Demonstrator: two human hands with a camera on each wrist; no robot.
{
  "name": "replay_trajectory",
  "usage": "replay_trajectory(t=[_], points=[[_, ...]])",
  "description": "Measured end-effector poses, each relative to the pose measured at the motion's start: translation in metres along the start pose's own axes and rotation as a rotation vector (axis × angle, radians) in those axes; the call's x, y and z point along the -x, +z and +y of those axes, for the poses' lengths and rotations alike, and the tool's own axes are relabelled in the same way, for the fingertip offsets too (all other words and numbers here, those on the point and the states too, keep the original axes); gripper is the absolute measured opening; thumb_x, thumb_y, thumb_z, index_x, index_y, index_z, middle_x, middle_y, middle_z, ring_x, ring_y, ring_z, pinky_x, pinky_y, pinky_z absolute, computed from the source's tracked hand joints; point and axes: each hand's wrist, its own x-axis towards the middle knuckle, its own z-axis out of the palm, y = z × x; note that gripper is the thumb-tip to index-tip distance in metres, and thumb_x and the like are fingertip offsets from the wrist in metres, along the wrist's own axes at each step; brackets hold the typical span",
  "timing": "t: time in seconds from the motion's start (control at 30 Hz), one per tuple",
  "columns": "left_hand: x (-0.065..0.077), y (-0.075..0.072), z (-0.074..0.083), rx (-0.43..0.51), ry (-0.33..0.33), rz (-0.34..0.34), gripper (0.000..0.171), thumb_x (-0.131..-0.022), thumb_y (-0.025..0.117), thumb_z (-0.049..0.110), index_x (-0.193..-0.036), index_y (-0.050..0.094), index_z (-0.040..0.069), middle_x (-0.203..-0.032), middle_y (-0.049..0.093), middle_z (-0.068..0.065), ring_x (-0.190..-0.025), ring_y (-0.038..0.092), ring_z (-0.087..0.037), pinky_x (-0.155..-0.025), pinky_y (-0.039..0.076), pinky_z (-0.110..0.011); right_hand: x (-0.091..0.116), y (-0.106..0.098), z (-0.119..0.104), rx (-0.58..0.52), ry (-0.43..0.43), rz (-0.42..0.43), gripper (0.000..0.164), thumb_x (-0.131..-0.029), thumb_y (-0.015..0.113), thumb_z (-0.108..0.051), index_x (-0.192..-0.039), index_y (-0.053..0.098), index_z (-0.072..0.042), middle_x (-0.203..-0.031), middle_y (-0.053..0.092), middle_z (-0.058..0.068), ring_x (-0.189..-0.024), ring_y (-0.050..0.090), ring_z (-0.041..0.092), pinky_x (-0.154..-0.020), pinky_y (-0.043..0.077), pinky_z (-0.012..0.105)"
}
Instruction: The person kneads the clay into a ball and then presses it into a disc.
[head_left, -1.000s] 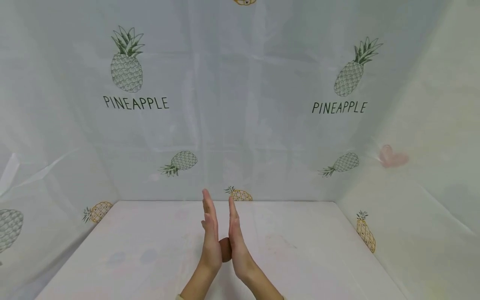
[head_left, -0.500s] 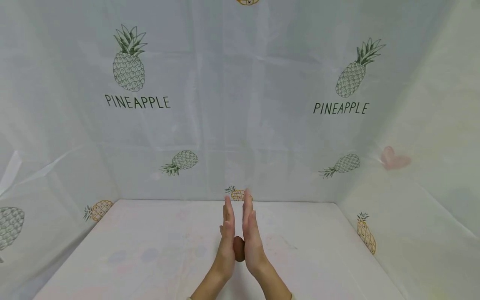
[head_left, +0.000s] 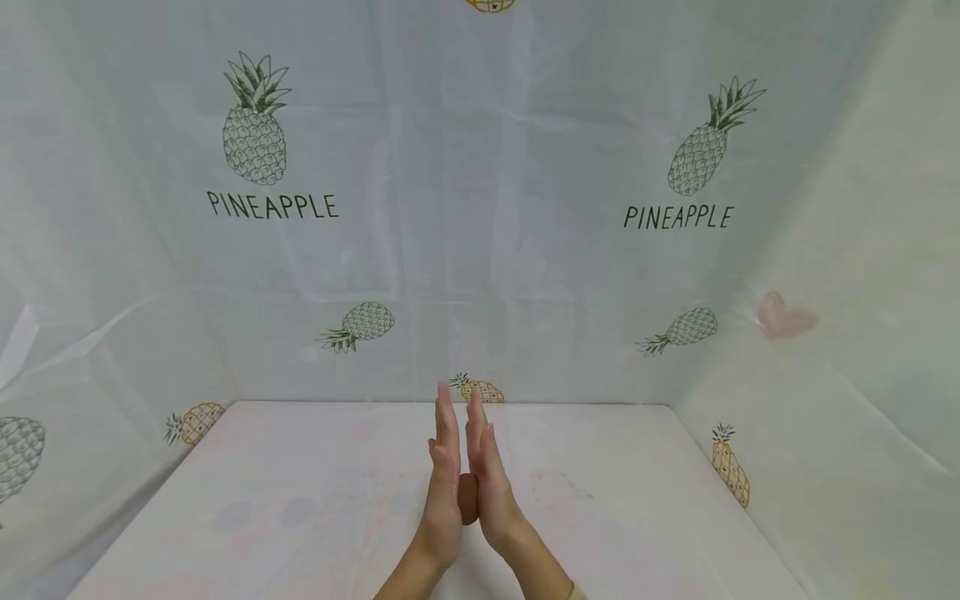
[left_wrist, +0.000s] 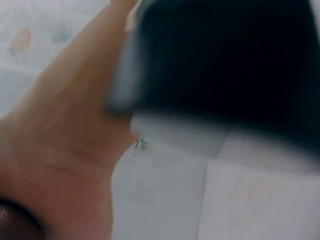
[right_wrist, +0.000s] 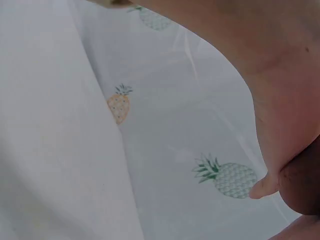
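Note:
In the head view a smooth brown lump (head_left: 468, 498), like modelling clay, sits between two upright palms. My left hand (head_left: 442, 500) presses it from the left, fingers straight and pointing up. From the other side the palm of my right hand (head_left: 492, 496) lies against it, its fingers extended too. The two sets of fingertips stand a small gap apart. The right wrist view shows the rounded lump (right_wrist: 302, 185) at the lower right, against the skin of a palm. Only a dark bit of the lump (left_wrist: 15, 225) enters the left wrist view's bottom left corner.
Beneath the hands spreads a white table (head_left: 600, 500) with faint coloured stains. Pale sheeting (head_left: 510, 250) printed with pineapples rises behind it and on both sides. A dark blurred shape (left_wrist: 225, 60) covers much of the left wrist view's top right.
Both hands and the lump shifted right, then slightly back left. The palms slid against each other: the right fingertips rose above the left ones, and now the left are slightly higher.

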Motion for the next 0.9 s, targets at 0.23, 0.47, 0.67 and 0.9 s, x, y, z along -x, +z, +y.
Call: replay_trajectory(t=[0.23,0.47,0.67,0.9], points=[[-0.006,-0.015,0.001,0.003,0.008,0.087,0.060,-0.110,0.002,0.058,-0.168,-0.010,0.046,-0.174,-0.019,0.022,-0.160,-0.025,-0.013,-0.119,-0.022,-0.071,0.004,0.011,-0.002,0.040,0.027,-0.056,0.054,-0.112,-0.001,-0.057,-0.166,-0.002,-0.053,-0.177,-0.010,-0.011,-0.164,-0.010,0.021,-0.124,-0.014,0.069],[-0.010,-0.022,-0.011,-0.034,-0.094,0.130,0.055,-0.110,0.000,0.058,-0.164,-0.010,0.055,-0.172,-0.020,0.023,-0.158,-0.028,-0.014,-0.118,-0.025,-0.068,0.011,0.017,-0.011,0.117,-0.045,-0.052,0.054,-0.113,-0.002,-0.047,-0.167,-0.003,-0.052,-0.175,-0.015,-0.019,-0.162,-0.009,0.022,-0.121,-0.013,0.072],[-0.010,-0.016,-0.021,-0.033,-0.144,0.064,0.059,-0.110,0.001,0.057,-0.166,-0.013,0.046,-0.175,-0.024,0.009,-0.156,-0.036,-0.027,-0.112,-0.034,-0.067,0.011,0.014,-0.017,0.106,-0.120,-0.009,0.057,-0.111,-0.001,-0.046,-0.168,-0.003,-0.049,-0.176,-0.014,-0.017,-0.162,-0.016,0.022,-0.118,-0.015,0.075],[-0.004,-0.004,-0.018,0.045,-0.153,-0.050,0.057,-0.111,-0.003,0.053,-0.167,-0.009,0.047,-0.175,-0.017,0.019,-0.161,-0.024,-0.020,-0.119,-0.019,-0.073,0.008,0.003,-0.019,0.083,-0.186,0.035,0.059,-0.112,-0.003,-0.043,-0.171,-0.005,-0.038,-0.176,-0.013,-0.018,-0.162,-0.018,0.014,-0.121,-0.017,0.068]])
